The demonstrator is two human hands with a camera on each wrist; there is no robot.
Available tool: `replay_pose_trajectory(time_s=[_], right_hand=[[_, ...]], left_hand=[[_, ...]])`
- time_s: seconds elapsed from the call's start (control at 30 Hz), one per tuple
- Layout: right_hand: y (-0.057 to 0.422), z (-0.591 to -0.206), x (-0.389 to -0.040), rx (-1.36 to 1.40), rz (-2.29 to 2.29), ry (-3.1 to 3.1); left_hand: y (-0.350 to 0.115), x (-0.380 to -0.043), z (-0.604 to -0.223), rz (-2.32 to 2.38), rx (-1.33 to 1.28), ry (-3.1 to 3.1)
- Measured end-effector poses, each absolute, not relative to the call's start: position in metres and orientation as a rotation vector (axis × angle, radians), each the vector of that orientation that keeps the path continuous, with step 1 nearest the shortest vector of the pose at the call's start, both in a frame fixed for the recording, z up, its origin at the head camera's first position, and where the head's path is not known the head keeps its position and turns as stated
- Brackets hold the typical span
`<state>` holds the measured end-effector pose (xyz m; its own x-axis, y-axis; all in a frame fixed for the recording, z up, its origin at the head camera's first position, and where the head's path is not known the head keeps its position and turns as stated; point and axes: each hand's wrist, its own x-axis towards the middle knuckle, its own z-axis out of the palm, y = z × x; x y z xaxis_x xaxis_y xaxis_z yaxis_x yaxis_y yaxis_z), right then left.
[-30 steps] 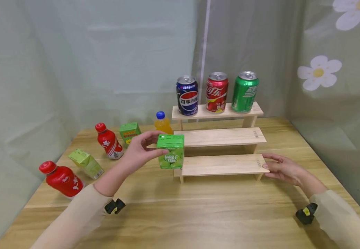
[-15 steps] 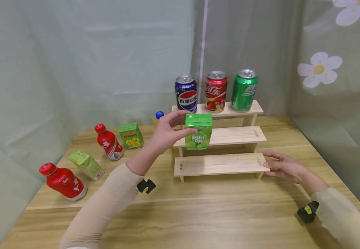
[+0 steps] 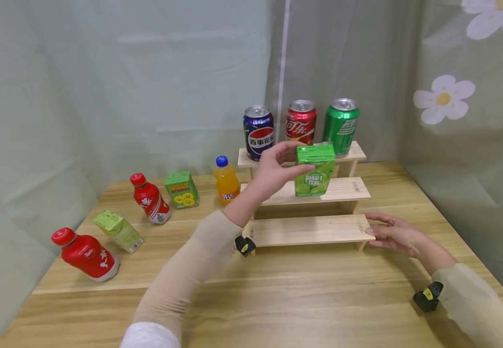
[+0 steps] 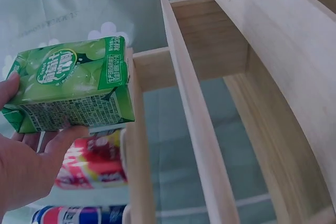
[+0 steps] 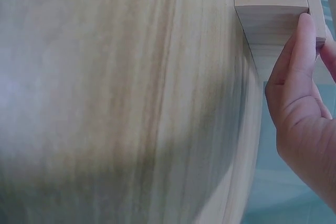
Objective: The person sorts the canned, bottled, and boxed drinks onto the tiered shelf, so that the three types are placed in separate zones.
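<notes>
Fingers of R hand pinch R end of btm step; L hand grips green carton aloft.
R grip sits at step's very end, prob. to steady rack w/o blocking its front. Carton's above mid step, about upright, printed front facing viewer; L hand has it by its L side, thumb across front, likely so base is free. Farther back on top step, blue can, red can & green can stand in a row, spaced apart, prob. so labels show; red can's partly hidden.
</notes>
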<state>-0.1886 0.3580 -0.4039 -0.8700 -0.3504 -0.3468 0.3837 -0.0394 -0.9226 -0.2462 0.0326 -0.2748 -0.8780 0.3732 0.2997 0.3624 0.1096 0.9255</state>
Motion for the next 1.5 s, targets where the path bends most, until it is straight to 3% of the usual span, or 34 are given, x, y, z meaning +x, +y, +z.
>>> replay_pose_trajectory(time_s=[0.47,0.97,1.5], right_hand=[[0.356,-0.403,-0.190,0.045,-1.916,1.771],[0.358,-0.405,-0.190,0.021,-1.965,1.711],[0.359,-0.406,-0.190,0.044,-1.957,1.741]], left_hand=[[0.080,-0.273,-0.288,2.022,0.730,2.252],[0.110,-0.277,-0.302,2.046,0.680,2.272],[0.109,-0.278,-0.306,1.964,0.813,2.373]])
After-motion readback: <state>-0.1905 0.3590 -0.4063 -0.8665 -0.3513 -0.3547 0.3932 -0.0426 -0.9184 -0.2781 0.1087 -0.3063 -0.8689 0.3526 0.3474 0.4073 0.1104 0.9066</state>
